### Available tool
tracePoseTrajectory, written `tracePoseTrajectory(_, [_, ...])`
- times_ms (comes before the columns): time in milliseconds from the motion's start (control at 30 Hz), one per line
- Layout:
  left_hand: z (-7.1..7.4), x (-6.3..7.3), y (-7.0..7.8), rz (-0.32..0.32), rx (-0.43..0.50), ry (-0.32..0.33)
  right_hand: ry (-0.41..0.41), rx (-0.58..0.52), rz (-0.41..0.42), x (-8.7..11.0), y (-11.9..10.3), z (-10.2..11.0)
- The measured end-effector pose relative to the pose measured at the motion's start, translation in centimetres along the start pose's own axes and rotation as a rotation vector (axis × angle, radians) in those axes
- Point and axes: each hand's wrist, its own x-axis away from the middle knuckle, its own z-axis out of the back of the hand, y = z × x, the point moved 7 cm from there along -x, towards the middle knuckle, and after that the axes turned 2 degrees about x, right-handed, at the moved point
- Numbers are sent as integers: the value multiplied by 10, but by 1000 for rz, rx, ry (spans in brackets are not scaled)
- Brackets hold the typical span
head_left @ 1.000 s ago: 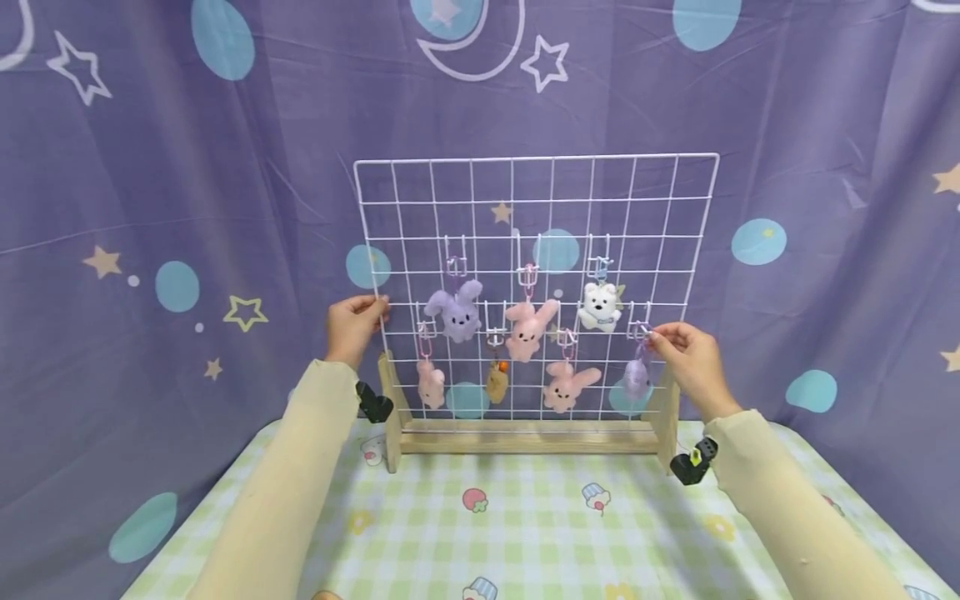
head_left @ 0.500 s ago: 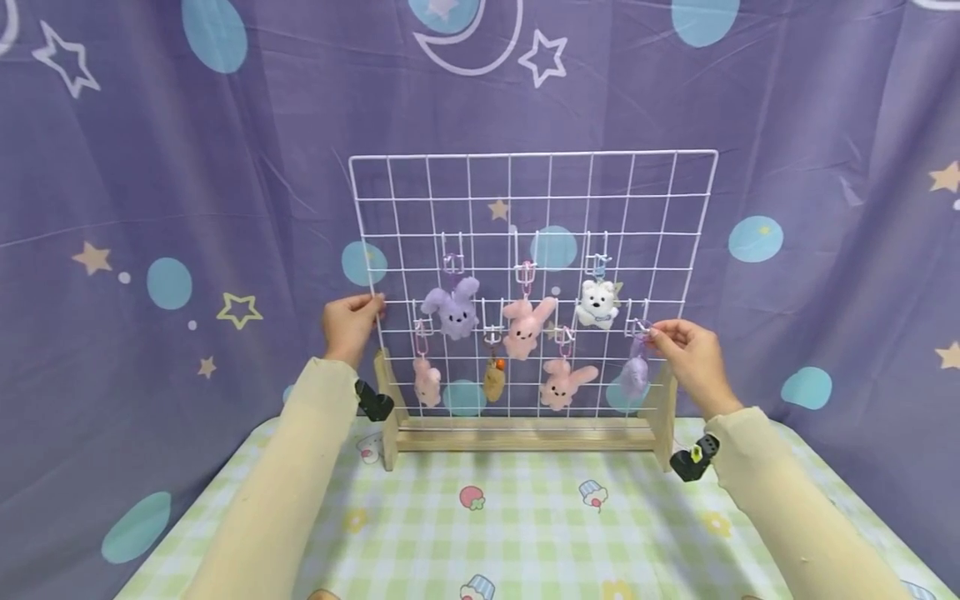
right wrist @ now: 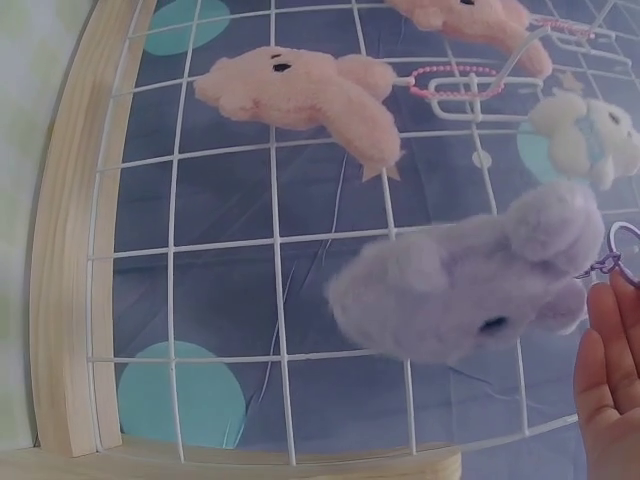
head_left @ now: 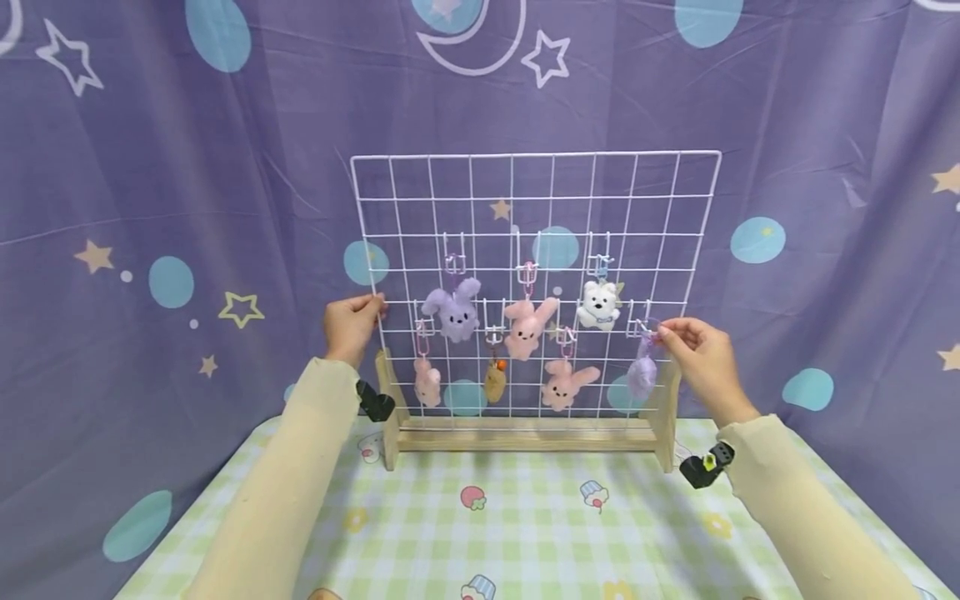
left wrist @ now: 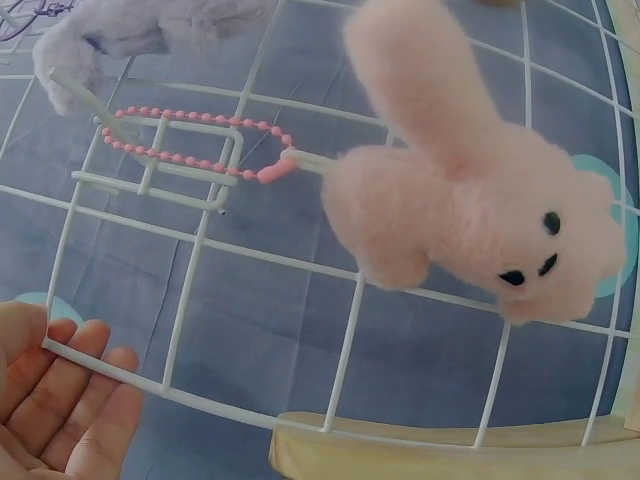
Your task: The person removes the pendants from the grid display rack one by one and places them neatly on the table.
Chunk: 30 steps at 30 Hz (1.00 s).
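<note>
A white wire grid (head_left: 552,198) stands upright on the table, with plush keychains hanging from its hooks. My left hand (head_left: 352,329) grips the grid's left side edge, with fingers curled at the wire in the left wrist view. Near the right edge my right hand (head_left: 702,357) pinches the ring (right wrist: 622,255) of a purple plush keychain (right wrist: 460,280), which dangles below the fingertips. Just left of those fingertips is a white wire hook (head_left: 636,330). The pink plush keychain (left wrist: 480,215) nearest my left hand hangs by a pink bead chain (left wrist: 190,140).
A wooden stand (head_left: 525,440) holds the grid on a checked tablecloth (head_left: 525,533). Other keychains on hooks include a purple bunny (head_left: 456,312), pink bunnies (head_left: 528,329), a white bear (head_left: 598,306) and a small brown charm (head_left: 495,383). A purple curtain (head_left: 247,167) hangs behind.
My right hand has moved slightly to the right, and the purple plush keychain has shifted right with it. My left hand keeps its grip on the grid's edge.
</note>
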Motion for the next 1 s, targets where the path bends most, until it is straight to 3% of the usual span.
tracePoseTrajectory(267, [-1,0,-1,-17,-24,-8,47,67,53,11,-9,11])
tracePoseTrajectory(533, [1,-1,-1,-38,-54,-3,39,115,95,26,-19,15])
tracePoseTrajectory(833, [0,1,-2,-32,-80,-3,20,88,75,52,-22,11])
tracePoseTrajectory(1000, [0,0,-2,-42,-51,7,-42,36,62,70,-22,4])
